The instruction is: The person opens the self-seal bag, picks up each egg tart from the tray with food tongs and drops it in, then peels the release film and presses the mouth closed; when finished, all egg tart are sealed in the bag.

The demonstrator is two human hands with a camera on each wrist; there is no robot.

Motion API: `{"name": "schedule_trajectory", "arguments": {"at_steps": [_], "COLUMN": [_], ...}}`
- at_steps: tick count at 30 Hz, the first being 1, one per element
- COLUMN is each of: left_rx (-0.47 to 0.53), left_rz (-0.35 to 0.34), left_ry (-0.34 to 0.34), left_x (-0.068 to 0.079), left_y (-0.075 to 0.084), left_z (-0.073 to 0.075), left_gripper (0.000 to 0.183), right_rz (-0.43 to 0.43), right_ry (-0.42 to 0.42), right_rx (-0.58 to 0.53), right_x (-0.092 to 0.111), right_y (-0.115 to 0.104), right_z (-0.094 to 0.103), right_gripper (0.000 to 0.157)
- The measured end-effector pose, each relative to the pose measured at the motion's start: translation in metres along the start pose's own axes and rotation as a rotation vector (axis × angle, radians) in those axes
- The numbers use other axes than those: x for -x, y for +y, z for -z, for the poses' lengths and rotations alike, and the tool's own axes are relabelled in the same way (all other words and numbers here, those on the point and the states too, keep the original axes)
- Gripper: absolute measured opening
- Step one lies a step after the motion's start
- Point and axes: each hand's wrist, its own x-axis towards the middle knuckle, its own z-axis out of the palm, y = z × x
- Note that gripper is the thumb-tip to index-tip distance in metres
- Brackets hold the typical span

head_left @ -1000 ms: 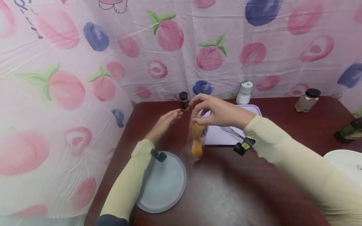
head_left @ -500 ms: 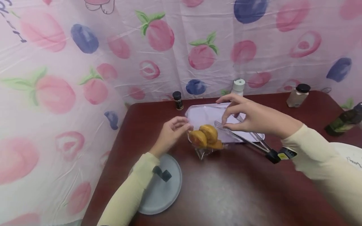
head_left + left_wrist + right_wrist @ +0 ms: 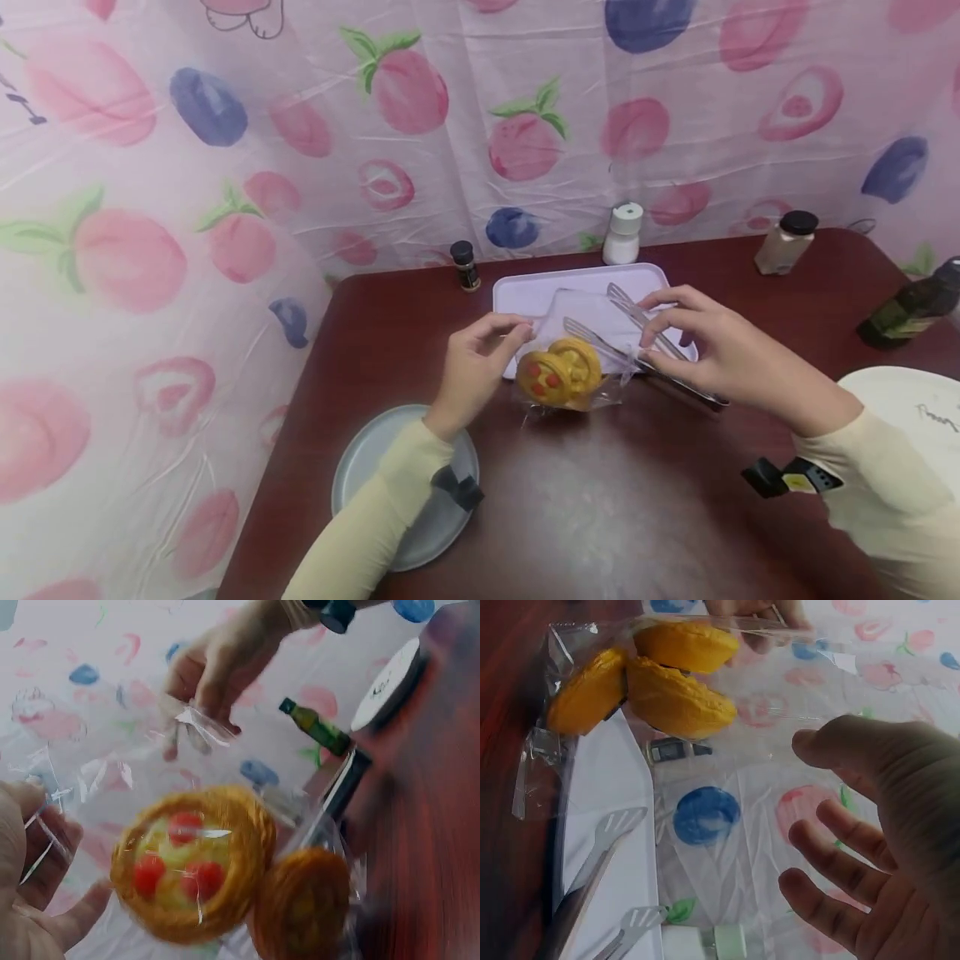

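Note:
A clear plastic bag hangs between my hands over the front of a lilac tray. Inside it are three round golden tarts, one showing red dots on its pale filling. My left hand pinches the bag's left side between thumb and fingers. On the far side, my right hand pinches its right edge near the top; its other fingers are spread apart. Metal tongs with slotted ends lie on the tray, partly behind the bag and right hand.
A grey plate lies under the left forearm. Along the back stand a black-capped spice jar, a white shaker and a black-lidded jar. At right are a green bottle and a white plate.
My right hand has moved right and down, away from the tray's left side. The left hand has come up to the bag and taken hold of it. The bag is now spread between both hands.

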Motion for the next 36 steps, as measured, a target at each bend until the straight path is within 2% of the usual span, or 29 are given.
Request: {"name": "schedule_trajectory", "arguments": {"at_steps": [2,3,5,7,10,13,15,20,25,28,32,36], "left_rx": [0.023,0.036,0.041,0.052,0.053,0.062,0.024,-0.078,-0.085,-0.093,-0.099,-0.08], "left_rz": [-0.013,-0.018,-0.021,-0.027,-0.05,-0.09,-0.115,-0.158,-0.22,-0.251,-0.254,-0.24], "left_ry": [0.007,0.01,0.019,0.029,0.06,0.092,0.118,0.147,0.152,0.16,0.176,0.185], "left_x": [0.001,0.002,0.003,0.005,0.008,0.01,0.012,0.017,0.018,0.017,0.016,0.015], "left_y": [0.005,0.008,0.011,0.014,0.017,0.018,0.019,0.021,0.018,0.009,-0.004,-0.008], "left_z": [-0.005,-0.007,-0.01,-0.013,-0.016,-0.021,-0.022,-0.022,-0.021,-0.02,-0.018,-0.015], "left_gripper": [0.016,0.016,0.016,0.017,0.019,0.019,0.02,0.021,0.02,0.02,0.02,0.02], "right_rz": [-0.002,0.023,0.103,0.196,0.292,0.291,0.262,0.224,0.248,0.279,0.268,0.193], "right_ry": [0.113,0.201,0.386,0.516,0.606,0.658,0.705,0.703,0.688,0.67,0.622,0.564], "right_rx": [-0.012,-0.016,-0.014,0.024,0.151,0.258,0.291,0.28,0.237,0.213,0.165,0.048], "right_x": [0.002,0.002,-0.002,-0.009,-0.02,-0.029,-0.034,-0.044,-0.051,-0.054,-0.057,-0.059], "right_y": [-0.008,-0.015,-0.031,-0.051,-0.079,-0.094,-0.097,-0.096,-0.096,-0.097,-0.095,-0.091], "right_z": [-0.002,-0.005,-0.016,-0.032,-0.056,-0.07,-0.073,-0.074,-0.072,-0.071,-0.071,-0.072], "right_gripper": [0.032,0.029,0.025,0.022,0.018,0.017,0.019,0.025,0.024,0.021,0.018,0.016]}}
